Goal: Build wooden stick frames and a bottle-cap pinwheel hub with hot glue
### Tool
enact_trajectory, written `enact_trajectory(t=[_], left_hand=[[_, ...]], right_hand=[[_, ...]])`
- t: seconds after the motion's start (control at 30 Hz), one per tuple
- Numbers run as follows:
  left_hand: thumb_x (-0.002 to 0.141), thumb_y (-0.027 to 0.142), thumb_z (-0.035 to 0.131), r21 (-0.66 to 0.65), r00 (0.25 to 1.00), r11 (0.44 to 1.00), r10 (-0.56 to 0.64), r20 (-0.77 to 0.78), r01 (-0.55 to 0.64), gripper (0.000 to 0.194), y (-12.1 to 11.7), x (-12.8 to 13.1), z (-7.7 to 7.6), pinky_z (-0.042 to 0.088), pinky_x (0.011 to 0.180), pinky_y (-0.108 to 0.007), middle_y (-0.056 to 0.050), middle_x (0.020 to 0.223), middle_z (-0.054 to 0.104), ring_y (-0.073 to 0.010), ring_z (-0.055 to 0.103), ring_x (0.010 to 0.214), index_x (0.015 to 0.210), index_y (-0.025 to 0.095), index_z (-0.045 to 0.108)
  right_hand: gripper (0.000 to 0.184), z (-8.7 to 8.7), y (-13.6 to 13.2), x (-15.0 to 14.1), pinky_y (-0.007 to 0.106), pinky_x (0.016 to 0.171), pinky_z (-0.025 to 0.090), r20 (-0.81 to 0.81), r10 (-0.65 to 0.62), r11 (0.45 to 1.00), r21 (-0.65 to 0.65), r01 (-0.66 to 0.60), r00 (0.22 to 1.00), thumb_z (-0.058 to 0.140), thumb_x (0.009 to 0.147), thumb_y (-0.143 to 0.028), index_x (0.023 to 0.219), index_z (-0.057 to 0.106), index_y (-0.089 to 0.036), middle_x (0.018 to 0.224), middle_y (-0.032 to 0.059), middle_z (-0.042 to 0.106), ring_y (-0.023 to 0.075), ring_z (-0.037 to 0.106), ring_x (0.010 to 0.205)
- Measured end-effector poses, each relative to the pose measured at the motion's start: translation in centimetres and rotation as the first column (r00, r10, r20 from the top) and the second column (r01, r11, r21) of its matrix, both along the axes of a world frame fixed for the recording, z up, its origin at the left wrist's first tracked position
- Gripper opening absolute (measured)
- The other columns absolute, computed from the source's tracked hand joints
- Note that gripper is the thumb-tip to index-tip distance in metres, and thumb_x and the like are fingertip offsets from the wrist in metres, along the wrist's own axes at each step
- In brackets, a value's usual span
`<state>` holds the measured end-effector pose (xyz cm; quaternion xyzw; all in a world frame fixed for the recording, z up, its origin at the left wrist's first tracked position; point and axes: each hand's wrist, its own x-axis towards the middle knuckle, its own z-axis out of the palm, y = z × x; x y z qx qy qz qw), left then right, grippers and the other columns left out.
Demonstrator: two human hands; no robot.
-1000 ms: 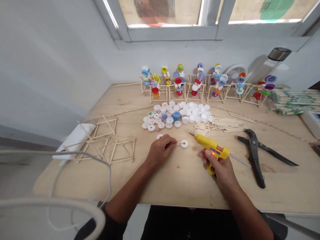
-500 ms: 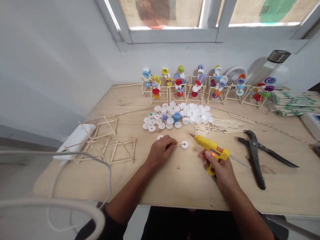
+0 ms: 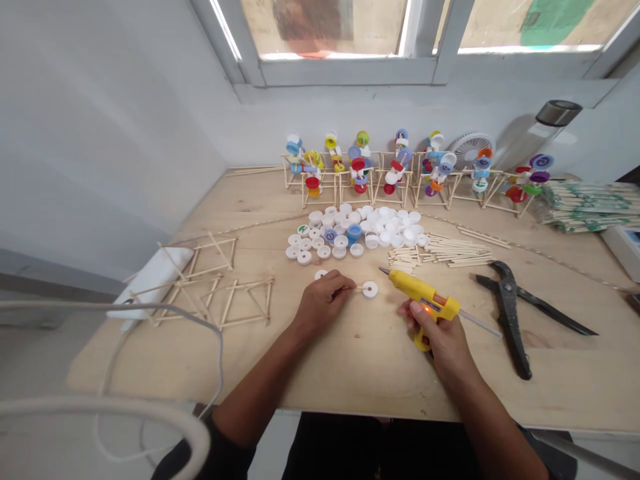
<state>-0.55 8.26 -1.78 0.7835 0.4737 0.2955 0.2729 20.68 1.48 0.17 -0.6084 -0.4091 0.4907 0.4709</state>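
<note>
My left hand (image 3: 326, 297) pinches a short wooden stick (image 3: 359, 288) low over the table. The stick's far end meets a white bottle cap (image 3: 370, 290) with a hole in its middle. Another white cap (image 3: 321, 274) shows partly behind the left hand. In my right hand (image 3: 434, 327) is a yellow glue gun (image 3: 420, 292), its light glowing orange and a glue stick poking from its back. The nozzle points left, a little above and to the right of the holed cap, and does not touch it.
Behind the hands lie a pile of mostly white caps (image 3: 356, 250) and cut sticks (image 3: 457, 250). Black cutters (image 3: 509, 310) rest at right. Stick frames (image 3: 245, 303) and a white power strip (image 3: 150, 280) occupy the left. Stick-and-cap wheels (image 3: 360, 163) line the back; a cable (image 3: 220, 347) loops at lower left.
</note>
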Motion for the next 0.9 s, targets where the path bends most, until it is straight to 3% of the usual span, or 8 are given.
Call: enact_trajectory(t=[0.6,0.9], left_hand=[[0.085,0.017,0.045,0.019,1.0,1.0,-0.002,-0.03,0.002,0.019,-0.19,0.11,-0.06,0.044,0.069,-0.024,-0.002,0.085,0.062,-0.0133,0.058,0.077,0.086,0.019,0.063],[0.083,0.015,0.048,0.056,1.0,0.998,0.013,0.002,-0.013,0.017,-0.36,0.14,-0.27,0.045,0.067,-0.024,-0.002,0.084,0.062,-0.0128,0.058,0.075,0.086,0.019,0.064]], right_hand=[[0.034,-0.87,-0.01,0.16,0.02,0.04,0.025,0.029,-0.01,1.0,0.024,0.009,1.0,0.06,0.075,-0.049,0.076,0.064,-0.015,0.058,-0.0004,0.054,0.0081,0.041,0.048],[0.035,-0.04,0.08,0.01,0.021,0.045,0.03,0.006,0.009,1.0,0.024,-0.009,1.0,0.061,0.074,-0.05,0.077,0.062,-0.015,0.063,0.0014,0.057,0.0094,0.045,0.053]])
